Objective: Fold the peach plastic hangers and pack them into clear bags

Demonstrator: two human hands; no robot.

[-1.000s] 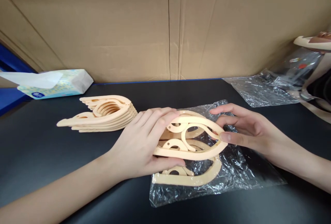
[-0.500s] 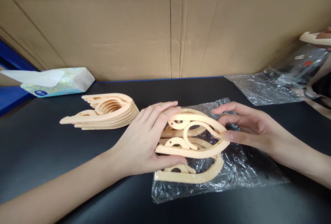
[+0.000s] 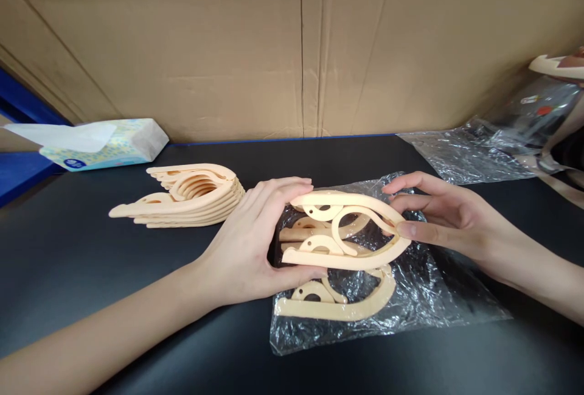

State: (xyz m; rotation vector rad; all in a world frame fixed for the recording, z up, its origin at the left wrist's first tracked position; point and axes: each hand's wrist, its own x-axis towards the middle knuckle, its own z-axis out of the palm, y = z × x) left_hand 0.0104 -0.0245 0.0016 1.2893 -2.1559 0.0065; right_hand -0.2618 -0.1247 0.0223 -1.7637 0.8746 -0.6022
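A cream folding clothes hanger (image 3: 365, 261), folded up, is held above a clear plastic bag (image 3: 424, 304). My right hand (image 3: 447, 218) pinches its rounded end between thumb and fingers. My left hand (image 3: 255, 243) curves round the other end, thumb along the lower edge and fingertips at the upper edge. More folded hangers of the same kind lie in the bag beneath; one hanger (image 3: 328, 310) shows at the front, another is partly covered by the held one. Left of my left hand, several folded hangers stand in a neat stack (image 3: 205, 200).
A tissue pack (image 3: 104, 145) sits at the back left of the black table (image 3: 150, 267). A cardboard wall (image 3: 205, 48) rises behind. Empty clear plastic bags (image 3: 474, 148) lie at the back right, near part of another person (image 3: 566, 133).
The held hanger has shifted slightly right and up, its left end sliding out from my left palm. My right hand has moved a little right with it.
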